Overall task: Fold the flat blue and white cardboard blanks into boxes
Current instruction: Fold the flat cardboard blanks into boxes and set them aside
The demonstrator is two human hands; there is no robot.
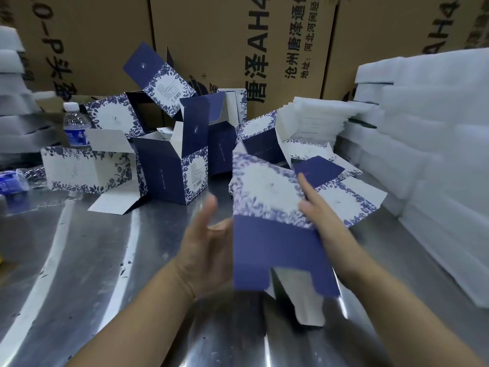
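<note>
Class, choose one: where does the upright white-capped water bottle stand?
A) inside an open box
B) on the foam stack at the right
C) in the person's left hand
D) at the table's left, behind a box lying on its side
D: the water bottle stands upright at the left of the table, just behind the box lying on its side.

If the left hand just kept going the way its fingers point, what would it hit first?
Most likely the open box standing just ahead of the left hand on the table, though depth is hard to judge. The right hand's blank lies beside that line.
</note>
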